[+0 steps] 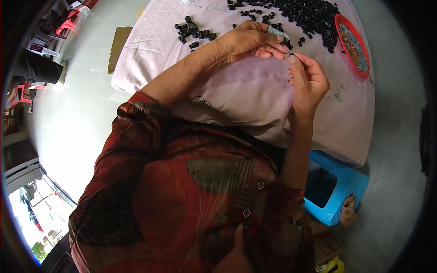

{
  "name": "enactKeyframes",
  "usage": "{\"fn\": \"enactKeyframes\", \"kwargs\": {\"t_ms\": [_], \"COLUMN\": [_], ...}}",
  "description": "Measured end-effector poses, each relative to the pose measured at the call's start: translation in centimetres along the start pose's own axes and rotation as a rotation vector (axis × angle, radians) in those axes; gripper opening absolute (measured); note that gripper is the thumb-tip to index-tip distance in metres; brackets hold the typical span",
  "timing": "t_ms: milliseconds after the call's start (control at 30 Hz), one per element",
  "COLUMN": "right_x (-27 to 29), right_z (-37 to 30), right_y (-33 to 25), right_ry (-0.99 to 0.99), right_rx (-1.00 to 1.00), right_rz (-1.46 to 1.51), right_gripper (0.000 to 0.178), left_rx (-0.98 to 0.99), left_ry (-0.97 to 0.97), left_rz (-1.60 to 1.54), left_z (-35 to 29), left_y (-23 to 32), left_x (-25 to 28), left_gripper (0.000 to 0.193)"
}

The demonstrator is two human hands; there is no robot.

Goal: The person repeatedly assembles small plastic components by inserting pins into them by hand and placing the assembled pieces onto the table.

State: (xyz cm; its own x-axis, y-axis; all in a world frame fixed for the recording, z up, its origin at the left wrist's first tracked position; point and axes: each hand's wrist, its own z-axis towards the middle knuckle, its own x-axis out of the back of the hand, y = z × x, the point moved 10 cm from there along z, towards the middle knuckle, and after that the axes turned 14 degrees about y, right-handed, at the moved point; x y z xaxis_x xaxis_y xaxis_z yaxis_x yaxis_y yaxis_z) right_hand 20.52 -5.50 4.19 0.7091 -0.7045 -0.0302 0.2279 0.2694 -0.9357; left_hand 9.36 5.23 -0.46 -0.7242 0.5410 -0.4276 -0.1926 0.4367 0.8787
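Observation:
Both hands are raised over the pale pink cloth-covered table, fingertips almost meeting. My left hand (257,42) is closed on a small black plastic part (287,44) held between thumb and fingers. A light grey-blue wrap (276,32) shows around one of its fingers. Just to the right, my right hand (307,79) pinches a tiny dark piece (291,54) between thumb and forefinger; its exact kind is too small to tell. Beyond the hands spreads a large heap of small black plastic parts (314,18). A smaller group of black parts (195,32) lies left of my left hand.
A red round tray (338,22) with many small grey and orange-brown pieces stands at the table's right edge. Pink cloth (236,100) drapes toward my lap. Below right is a blue plastic stool (337,214). Cardboard (119,50) lies by the table's left side.

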Motion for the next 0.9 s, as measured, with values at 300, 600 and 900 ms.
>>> {"fn": "enactKeyframes", "kwargs": {"t_ms": [300, 600, 900], "right_x": [-0.4, -0.1, -0.4], "right_z": [-0.3, -0.1, -0.2], "right_y": [-0.7, -0.5, 0.6], "right_ry": [0.018, 0.036, -0.023], "right_rx": [0.044, 0.057, -0.106], "right_rz": [0.030, -0.012, -0.006], "right_gripper": [0.015, 0.017, 0.016], "left_rx": [0.001, -0.008, -0.003], "left_ry": [0.023, 0.028, 0.044], "left_rz": [-0.010, -0.126, -0.120], "left_z": [-0.2, -0.3, -0.5], "left_y": [-0.9, -1.3, -1.3], "left_x": [-0.4, -0.9, -0.8], "left_gripper": [0.023, 0.018, 0.017]}}
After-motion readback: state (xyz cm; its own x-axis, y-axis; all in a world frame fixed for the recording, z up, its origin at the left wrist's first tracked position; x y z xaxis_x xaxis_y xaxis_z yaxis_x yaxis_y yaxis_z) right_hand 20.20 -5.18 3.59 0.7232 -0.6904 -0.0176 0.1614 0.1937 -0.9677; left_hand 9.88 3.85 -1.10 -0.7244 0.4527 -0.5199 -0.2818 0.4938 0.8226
